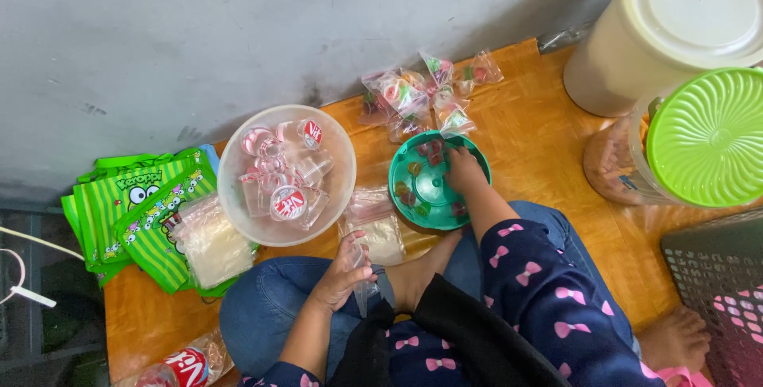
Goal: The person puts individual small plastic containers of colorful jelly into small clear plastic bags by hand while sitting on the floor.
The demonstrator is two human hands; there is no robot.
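My right hand [463,171] reaches into a green bowl [411,206] holding several small coloured candies, its fingers curled over some at the bowl's right side. My left hand [343,269] rests above my knee and holds a small clear plastic bag [362,280] by its top. A clear round bowl [238,204] to the left holds several small clear cups with red-and-white lids. Behind the green bowl lie several filled little bags of candy [413,97].
A stack of green striped cartoon bags [131,208] with a pack of clear bags [213,248] lies at left. A large cream lidded container [660,29] and a jar with a green lid [703,137] stand at right. A grey basket [715,276] sits bottom right. More clear bags [380,224] lie between the bowls.
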